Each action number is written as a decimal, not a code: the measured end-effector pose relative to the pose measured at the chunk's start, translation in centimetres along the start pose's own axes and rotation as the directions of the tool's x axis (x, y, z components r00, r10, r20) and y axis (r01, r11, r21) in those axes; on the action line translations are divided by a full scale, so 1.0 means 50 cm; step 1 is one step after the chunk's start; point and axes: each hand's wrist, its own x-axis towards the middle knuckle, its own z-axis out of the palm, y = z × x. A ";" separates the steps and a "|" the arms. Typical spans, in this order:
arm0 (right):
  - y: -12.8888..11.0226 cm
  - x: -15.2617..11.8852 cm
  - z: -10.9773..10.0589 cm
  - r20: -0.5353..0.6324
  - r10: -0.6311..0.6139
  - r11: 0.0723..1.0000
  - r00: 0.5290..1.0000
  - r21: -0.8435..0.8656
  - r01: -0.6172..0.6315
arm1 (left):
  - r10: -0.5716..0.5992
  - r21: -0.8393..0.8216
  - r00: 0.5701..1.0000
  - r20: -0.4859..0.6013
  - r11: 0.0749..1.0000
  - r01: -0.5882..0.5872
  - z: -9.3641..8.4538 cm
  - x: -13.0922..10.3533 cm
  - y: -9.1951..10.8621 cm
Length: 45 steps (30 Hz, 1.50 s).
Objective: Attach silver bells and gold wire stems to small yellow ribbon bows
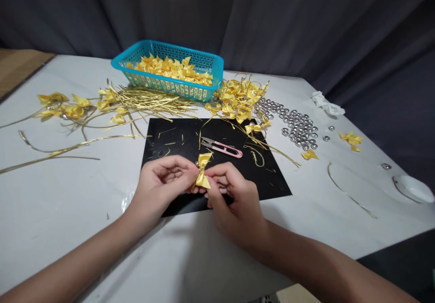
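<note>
Between my two hands, over the black mat (275,180), is a yellow ribbon bow (204,160) held on end. The fingers of my left hand (166,178) pinch its left side, where a small silver bead shows by the fingertips. My right hand (234,192) grips the bow from the right with thumb and forefinger. Fingertips partly cover the bow's middle. Just beyond the bow lies a pair of pink-handled thread snips (222,149), with short gold cord scraps scattered around it on the mat.
A blue basket (115,62) full of yellow bows stands at the back. Gold cords (152,101) lie in front of it. To its right are a pile of corded bows (241,96) and many silver beads (299,128). A white computer mouse (413,188) sits far right.
</note>
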 end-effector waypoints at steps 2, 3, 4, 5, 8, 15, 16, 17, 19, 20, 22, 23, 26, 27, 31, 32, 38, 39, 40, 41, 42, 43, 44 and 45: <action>-0.001 0.000 -0.001 0.010 0.002 1.000 1.000 0.020 -0.002 | -0.034 -0.025 0.999 0.012 0.999 0.034 0.000 0.001 -0.001; -0.002 -0.001 -0.001 0.016 0.004 1.000 1.000 0.025 -0.004 | -0.051 -0.041 0.998 0.023 0.998 0.052 0.000 0.001 -0.002; -0.003 -0.002 -0.002 0.019 0.007 1.000 1.000 0.026 -0.007 | -0.064 -0.061 0.997 0.035 0.996 0.066 0.000 0.002 -0.002; -0.004 -0.002 -0.003 0.021 0.010 1.000 1.000 0.022 -0.011 | -0.076 -0.083 0.996 0.048 0.993 0.080 0.000 0.003 -0.003; -0.007 -0.005 -0.007 0.006 0.011 1.000 1.000 -0.019 -0.011 | -0.106 -0.149 0.991 0.079 0.982 0.117 0.003 0.006 -0.003; -0.014 -0.005 -0.013 -0.040 -0.064 0.981 0.997 -0.186 0.055 | -0.143 -0.194 0.983 0.117 0.967 0.164 0.008 0.009 -0.002; -0.013 -0.005 -0.013 -0.041 -0.065 0.980 0.997 -0.191 0.056 | -0.143 -0.193 0.984 0.106 0.968 0.161 0.008 0.010 -0.003; -0.013 -0.006 -0.013 -0.042 -0.063 0.980 0.997 -0.192 0.054 | -0.144 -0.191 0.985 0.098 0.968 0.161 0.008 0.011 -0.003; -0.011 -0.006 -0.013 -0.055 -0.052 0.982 0.997 -0.185 0.041 | -0.152 -0.196 0.985 0.076 0.967 0.164 0.008 0.014 -0.004; -0.010 -0.006 -0.013 -0.070 -0.049 0.984 0.996 -0.176 0.036 | -0.156 -0.206 0.986 0.055 0.965 0.165 0.008 0.015 -0.004; -0.009 -0.006 -0.014 -0.118 -0.053 0.988 0.992 -0.149 0.035 | -0.162 -0.243 0.987 0.002 0.957 0.157 0.007 0.018 -0.003; -0.009 -0.005 -0.014 -0.144 -0.057 0.991 0.988 -0.130 0.038 | -0.161 -0.260 0.987 -0.016 0.954 0.151 0.007 0.018 -0.002; -0.013 -0.001 -0.015 -0.189 -0.068 0.996 0.980 -0.072 0.056 | -0.146 -0.268 0.989 -0.001 0.953 0.140 0.008 0.018 0.002; -0.015 0.000 -0.016 -0.189 -0.069 0.997 0.980 -0.059 0.059 | -0.140 -0.261 0.990 0.019 0.955 0.141 0.008 0.017 0.003; -0.022 0.000 -0.018 -0.137 -0.067 0.996 0.988 -0.063 0.059 | -0.122 -0.229 0.987 0.102 0.963 0.143 0.007 0.014 -0.002; -0.023 0.000 -0.019 -0.121 -0.075 0.996 0.990 -0.064 0.068 | -0.116 -0.215 0.985 0.124 0.966 0.141 0.006 0.013 -0.004; -0.025 -0.001 -0.021 -0.083 -0.152 0.987 0.985 -0.066 0.147 | -0.085 -0.090 0.980 0.180 0.991 0.103 0.001 0.012 -0.012; -0.025 0.000 -0.021 -0.081 -0.163 0.985 0.983 -0.072 0.157 | -0.082 -0.076 0.980 0.184 0.992 0.097 0.001 0.011 -0.011; -0.026 0.000 -0.021 -0.078 -0.173 0.983 0.982 -0.081 0.167 | -0.078 -0.069 0.980 0.185 0.993 0.092 0.001 0.011 -0.011; -0.026 0.001 -0.022 -0.078 -0.182 0.980 0.980 -0.092 0.175 | -0.077 -0.060 0.979 0.188 0.994 0.089 0.002 0.010 -0.011; -0.026 0.001 -0.022 -0.079 -0.186 0.978 0.979 -0.107 0.177 | -0.068 -0.059 0.980 0.187 0.995 0.081 0.002 0.010 -0.011; -0.026 0.000 -0.022 -0.080 -0.184 0.977 0.980 -0.122 0.174 | -0.065 -0.059 0.981 0.184 0.995 0.077 0.002 0.010 -0.011; -0.025 0.000 -0.023 -0.080 -0.180 0.977 0.980 -0.133 0.169 | -0.064 -0.058 0.982 0.180 0.996 0.075 0.002 0.010 -0.011; -0.024 -0.001 -0.023 -0.077 -0.176 0.977 0.981 -0.139 0.164 | -0.064 -0.056 0.983 0.174 0.996 0.074 0.001 0.010 -0.012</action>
